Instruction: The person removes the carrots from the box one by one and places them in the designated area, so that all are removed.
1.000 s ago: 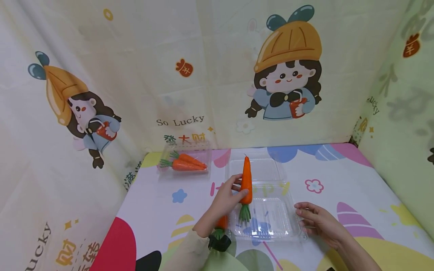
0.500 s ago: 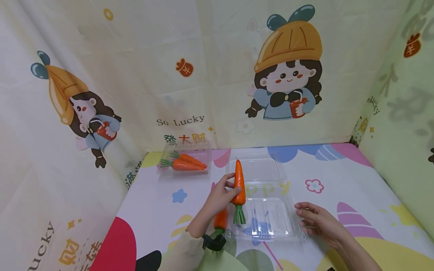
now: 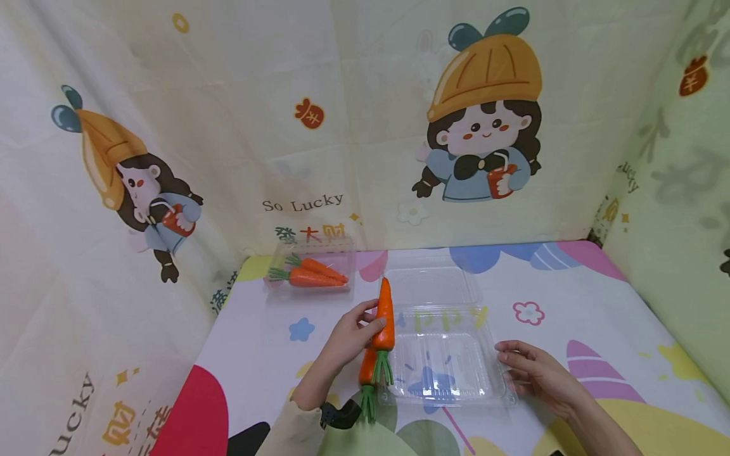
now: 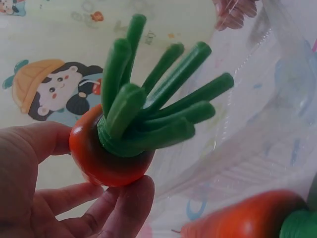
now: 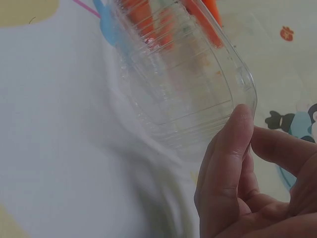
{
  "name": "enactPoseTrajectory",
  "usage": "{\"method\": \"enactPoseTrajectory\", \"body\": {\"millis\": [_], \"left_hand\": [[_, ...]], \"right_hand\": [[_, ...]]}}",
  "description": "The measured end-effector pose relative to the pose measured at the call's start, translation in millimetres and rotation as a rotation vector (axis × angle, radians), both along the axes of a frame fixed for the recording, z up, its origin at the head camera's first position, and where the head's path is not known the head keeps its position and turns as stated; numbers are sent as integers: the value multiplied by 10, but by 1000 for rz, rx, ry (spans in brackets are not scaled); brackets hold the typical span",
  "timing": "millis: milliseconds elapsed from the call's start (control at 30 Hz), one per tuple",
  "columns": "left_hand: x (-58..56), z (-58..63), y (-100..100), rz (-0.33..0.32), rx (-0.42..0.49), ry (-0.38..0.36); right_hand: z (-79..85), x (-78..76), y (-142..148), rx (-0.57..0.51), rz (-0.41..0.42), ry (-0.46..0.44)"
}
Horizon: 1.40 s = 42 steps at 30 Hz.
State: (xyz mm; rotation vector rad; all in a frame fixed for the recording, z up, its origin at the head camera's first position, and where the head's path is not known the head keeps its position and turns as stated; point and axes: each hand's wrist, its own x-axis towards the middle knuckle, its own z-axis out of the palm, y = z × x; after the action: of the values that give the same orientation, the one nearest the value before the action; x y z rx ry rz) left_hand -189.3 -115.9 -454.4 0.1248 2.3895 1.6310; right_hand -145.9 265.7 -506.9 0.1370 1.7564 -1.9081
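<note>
My left hand (image 3: pixel 350 335) pinches a toy carrot (image 3: pixel 384 326) near its middle, tip up and green stems toward me. In the left wrist view, thumb and fingers sit round its orange body, the stems (image 4: pixel 158 99) facing the camera. A second carrot (image 3: pixel 367 373) lies on the table just left of a clear plastic box (image 3: pixel 450 373), partly covered by the held one in the head view. The box stands open with its lid (image 3: pixel 433 285) folded back. With its fingertips, my right hand (image 3: pixel 542 377) holds the box's right rim (image 5: pixel 250 91).
Another clear box (image 3: pixel 310 294) with two carrots (image 3: pixel 310 277) inside stands at the back left of the table. A printed cloth wall (image 3: pixel 365 126) rises behind the table. A black strap (image 3: pixel 340 415) is on the left wrist.
My left hand has carried the carrot leftward and slightly toward me, from above the open box to its left edge. The right hand has stayed at the rim.
</note>
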Motion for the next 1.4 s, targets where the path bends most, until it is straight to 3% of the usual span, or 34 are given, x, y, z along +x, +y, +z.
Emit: {"method": "enactPoseTrajectory", "body": {"millis": [167,633,1133,1400], "left_hand": [[28,6,-137,4,16,-19],[115,-49,-385,77,-51,-58],[182,-263,-543,117,-93,-80],[199,-373,-571,121,-136,-34]], "right_hand": [[1,-3,0,-8,-2,-3],[10,1,-6,9,3,-3],[35,-11,-20,17,-3,7],[32,-7,-23,30,-5,9]]}}
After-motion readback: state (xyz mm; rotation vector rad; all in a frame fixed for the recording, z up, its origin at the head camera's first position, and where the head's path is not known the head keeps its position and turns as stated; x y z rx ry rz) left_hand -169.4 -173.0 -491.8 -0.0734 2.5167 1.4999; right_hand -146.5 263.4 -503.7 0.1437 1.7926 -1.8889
